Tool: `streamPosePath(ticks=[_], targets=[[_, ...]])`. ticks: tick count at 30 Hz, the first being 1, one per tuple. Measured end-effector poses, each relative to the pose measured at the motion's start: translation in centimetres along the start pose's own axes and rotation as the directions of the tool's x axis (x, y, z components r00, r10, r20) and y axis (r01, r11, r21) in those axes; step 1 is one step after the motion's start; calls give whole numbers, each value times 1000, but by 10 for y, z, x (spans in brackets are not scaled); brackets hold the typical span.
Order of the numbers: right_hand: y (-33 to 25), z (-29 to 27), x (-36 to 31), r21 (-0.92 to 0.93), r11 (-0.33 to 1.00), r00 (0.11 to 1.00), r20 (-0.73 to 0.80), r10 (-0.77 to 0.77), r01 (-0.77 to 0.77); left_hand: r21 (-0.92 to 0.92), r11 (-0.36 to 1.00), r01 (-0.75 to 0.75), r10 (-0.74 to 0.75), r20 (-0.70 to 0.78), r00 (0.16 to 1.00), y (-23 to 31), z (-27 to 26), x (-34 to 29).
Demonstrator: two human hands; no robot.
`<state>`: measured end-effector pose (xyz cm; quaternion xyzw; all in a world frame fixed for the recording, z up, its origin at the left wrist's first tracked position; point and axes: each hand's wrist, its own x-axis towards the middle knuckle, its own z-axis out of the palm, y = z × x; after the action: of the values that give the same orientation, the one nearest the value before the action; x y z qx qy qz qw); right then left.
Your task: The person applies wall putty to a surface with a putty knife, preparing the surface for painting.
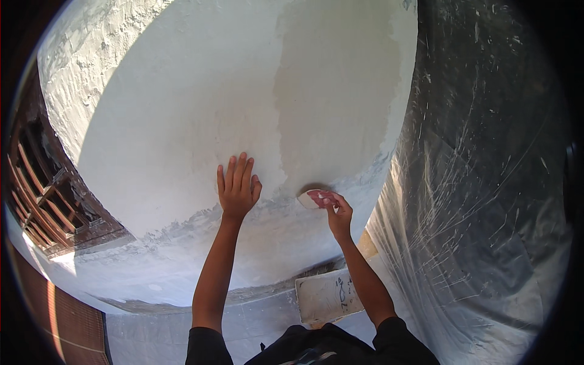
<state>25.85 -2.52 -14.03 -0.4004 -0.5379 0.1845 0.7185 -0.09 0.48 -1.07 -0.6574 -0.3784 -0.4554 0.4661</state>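
A pale plastered wall [176, 115] fills the middle of the head view. My left hand [238, 190] lies on it with fingers stretched out, holding nothing. To its right, my right hand [340, 217] grips a small rounded pad [309, 199], whitish with a red patch, between thumb and fingers. The pad is up against the wall, near the lower edge of a darker grey-beige patch [331, 103] of plaster. Its exact kind and its far face cannot be made out. Rough, streaky plaster runs below both hands.
Splattered clear plastic sheeting [450, 243] hangs over a dark surface on the right. A brown window grille [52, 188] is at the left. Low down, between my forearms, stands a whitish box-like block [317, 301] with dark markings. Bluish sheeting [201, 334] covers the ground.
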Motion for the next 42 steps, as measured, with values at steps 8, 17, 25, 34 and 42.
streamPosePath(ticks=[8, 17, 25, 34, 42], targets=[[-6, -43, 36, 307, 951, 870, -480, 117, 41, -5, 1000, 0, 0, -3, 1000, 1, -1, 1], [3, -5, 4, 55, 998, 999, -35, 23, -21, -5, 1000, 3, -3, 5, 1000, 1, 0, 1], [3, -46, 35, 356, 934, 883, -444, 153, 17, 8, 1000, -5, 5, -10, 1000, 2, -2, 2], [11, -16, 3, -125, 992, 996, 90, 9, 3, -2, 1000, 12, -12, -18, 1000, 2, 0, 1], [-12, -35, 17, 403, 915, 896, -401, 191, -15, 14, 1000, 10, -10, -14, 1000, 1, 0, -1]])
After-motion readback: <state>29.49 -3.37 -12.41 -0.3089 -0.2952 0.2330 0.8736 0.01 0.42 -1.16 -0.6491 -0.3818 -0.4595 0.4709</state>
